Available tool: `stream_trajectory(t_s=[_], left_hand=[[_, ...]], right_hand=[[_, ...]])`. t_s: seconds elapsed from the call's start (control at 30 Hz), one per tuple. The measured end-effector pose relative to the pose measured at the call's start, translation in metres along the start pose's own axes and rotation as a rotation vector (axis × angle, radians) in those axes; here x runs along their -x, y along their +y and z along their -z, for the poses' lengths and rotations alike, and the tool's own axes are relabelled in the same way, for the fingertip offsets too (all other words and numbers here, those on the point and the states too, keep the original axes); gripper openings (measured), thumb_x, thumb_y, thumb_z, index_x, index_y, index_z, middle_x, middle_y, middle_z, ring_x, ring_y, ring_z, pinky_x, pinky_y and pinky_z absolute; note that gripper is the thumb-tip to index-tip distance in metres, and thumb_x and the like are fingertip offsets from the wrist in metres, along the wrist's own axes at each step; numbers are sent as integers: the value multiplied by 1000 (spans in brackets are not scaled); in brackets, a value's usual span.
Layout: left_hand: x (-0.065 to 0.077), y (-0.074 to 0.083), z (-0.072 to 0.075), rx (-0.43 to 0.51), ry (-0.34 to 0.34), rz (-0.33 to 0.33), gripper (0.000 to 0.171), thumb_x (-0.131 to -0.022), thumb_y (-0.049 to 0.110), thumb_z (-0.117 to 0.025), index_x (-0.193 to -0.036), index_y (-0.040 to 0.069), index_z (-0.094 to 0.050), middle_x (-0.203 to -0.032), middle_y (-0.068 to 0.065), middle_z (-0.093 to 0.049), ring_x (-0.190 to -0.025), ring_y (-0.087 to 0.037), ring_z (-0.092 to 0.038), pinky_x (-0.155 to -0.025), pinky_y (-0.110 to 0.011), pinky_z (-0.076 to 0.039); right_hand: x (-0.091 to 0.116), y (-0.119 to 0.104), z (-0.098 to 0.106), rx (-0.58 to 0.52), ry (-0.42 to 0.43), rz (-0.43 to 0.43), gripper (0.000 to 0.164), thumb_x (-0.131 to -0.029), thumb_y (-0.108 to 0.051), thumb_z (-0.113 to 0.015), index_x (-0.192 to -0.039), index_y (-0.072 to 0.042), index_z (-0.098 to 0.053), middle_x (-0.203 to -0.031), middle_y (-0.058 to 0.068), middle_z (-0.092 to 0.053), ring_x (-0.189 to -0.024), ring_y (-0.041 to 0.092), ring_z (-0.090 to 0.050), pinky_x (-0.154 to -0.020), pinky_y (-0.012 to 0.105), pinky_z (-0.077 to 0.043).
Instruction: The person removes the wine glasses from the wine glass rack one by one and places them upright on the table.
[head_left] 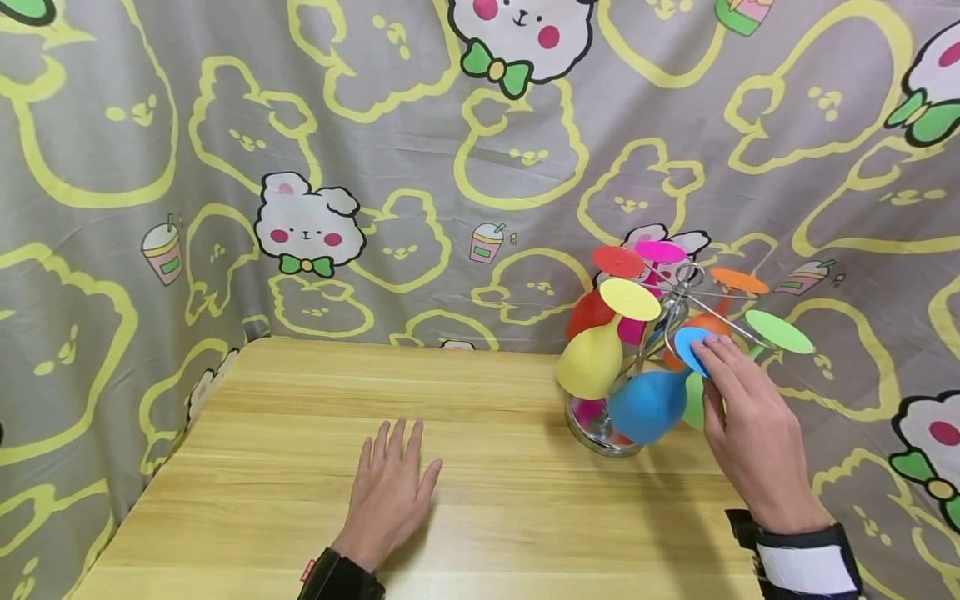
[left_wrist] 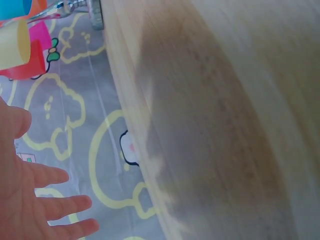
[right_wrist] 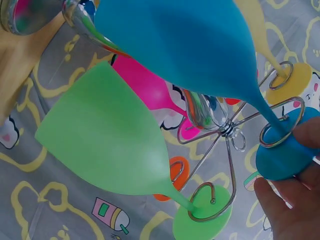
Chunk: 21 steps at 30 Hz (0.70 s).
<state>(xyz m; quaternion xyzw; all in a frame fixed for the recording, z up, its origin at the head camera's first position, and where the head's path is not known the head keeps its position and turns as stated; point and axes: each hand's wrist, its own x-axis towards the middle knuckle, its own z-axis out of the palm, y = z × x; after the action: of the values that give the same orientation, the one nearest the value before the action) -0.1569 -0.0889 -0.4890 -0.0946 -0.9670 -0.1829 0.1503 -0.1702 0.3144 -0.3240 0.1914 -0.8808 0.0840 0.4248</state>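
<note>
Head and wrist views of two bare hands and a rack of coloured stemmed cups. The right hand point(head_left: 753, 437), right of centre in the head view, pinches the round foot of the blue cup point(head_left: 648, 408); in the right wrist view, thumb and fingers meet this foot at the right edge of the frame. The blue cup is upside down and tilted, its bowl toward the lower left and its foot toward the upper right. A wire loop of the metal rack point(head_left: 611, 451) lies about its stem, although whether the stem is fully seated there cannot be told. The left hand point(head_left: 390, 492), at lower centre, is empty, palm down, with fingers extended and slightly spread.

Around the blue cup, the other cups hang foot uppermost from the rack: the yellow cup point(head_left: 591, 364) just to its upper left, the red cup point(head_left: 587, 319) behind the yellow, the pink cup point(head_left: 660, 252) at the back, the orange cup point(head_left: 740, 281) at upper right and the green cup point(head_left: 780, 332) at far right, beside the right hand. The rack stands by its round base on the wooden bench point(head_left: 510, 508), right of centre. A dark band point(head_left: 795, 562) encircles the right wrist. Beyond the bench, a grey curtain point(head_left: 420, 146) printed with yellow outlines and white rabbits fills the upper frame.
</note>
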Motion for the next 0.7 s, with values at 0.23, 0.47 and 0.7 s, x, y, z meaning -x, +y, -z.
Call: stream_trajectory(t_s=[0.23,0.47,0.7], left_hand=[[1,-1,1,-4,-16,9,66,-105,49,-39,-155,6,-34,-155,-26,-36,-145,-46,-27,-117,-64,-21],[2,-1,2,2,-26,13,67,-105,50,-39,-155,5,-35,-155,-26,-36,-145,-46,-27,-117,-63,-20],[2,-2,2,9,-22,14,66,-105,49,-40,-155,5,-35,-154,-26,-36,-145,-46,-27,-117,-64,-21]], right_hand=[[-1,-2,-1,16,13,-8,60,-82,16,-71,-139,-2,-59,-140,19,-58,-134,35,-51,-116,42,-34],[-5,-7,1,-15,27,-3,58,-84,16,-68,-138,-6,-61,-139,15,-59,-131,33,-53,-115,34,-34],[-22,-8,2,-56,50,-19,52,-87,15,-66,-135,-6,-63,-135,17,-62,-126,35,-58,-111,37,-39]])
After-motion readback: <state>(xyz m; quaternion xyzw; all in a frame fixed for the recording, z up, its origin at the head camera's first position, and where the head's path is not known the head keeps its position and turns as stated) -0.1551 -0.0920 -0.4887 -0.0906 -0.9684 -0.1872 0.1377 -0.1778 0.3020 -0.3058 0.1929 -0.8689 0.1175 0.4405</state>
